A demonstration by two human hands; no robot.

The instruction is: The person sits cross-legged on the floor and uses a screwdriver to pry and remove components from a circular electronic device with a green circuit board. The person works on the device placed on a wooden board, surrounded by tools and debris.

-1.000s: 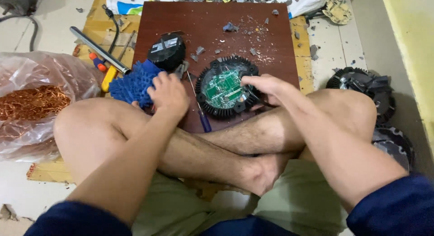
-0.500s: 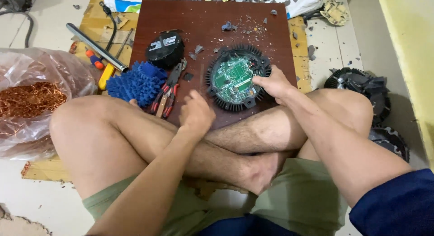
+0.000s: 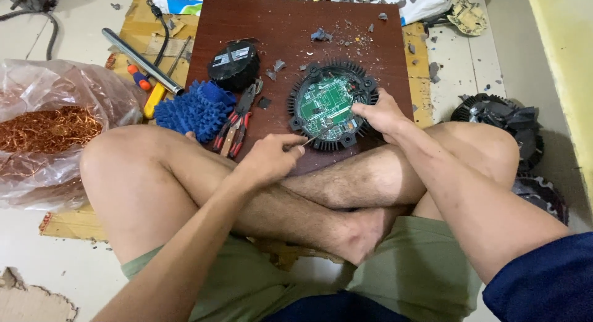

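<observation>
A round black finned housing (image 3: 364,90) with a green circuit board (image 3: 326,106) inside lies on a dark brown board (image 3: 296,32). My right hand (image 3: 382,114) grips the housing's right rim. My left hand (image 3: 272,156) holds a thin screwdriver (image 3: 318,135) whose tip points at the circuit board's lower edge. I sit cross-legged, my knees at the board's near edge.
Red-handled pliers (image 3: 238,118) and a blue fuzzy mitt (image 3: 193,110) lie left of the housing, a black round part (image 3: 233,64) behind them. A plastic bag of copper wire (image 3: 46,127) sits far left, a metal tube (image 3: 141,61) near it. More black housings (image 3: 506,121) lie at right.
My left hand left the blue mitt, picked up a screwdriver and moved right to the circuit board. The housing shifted slightly farther up the board under my right hand.
</observation>
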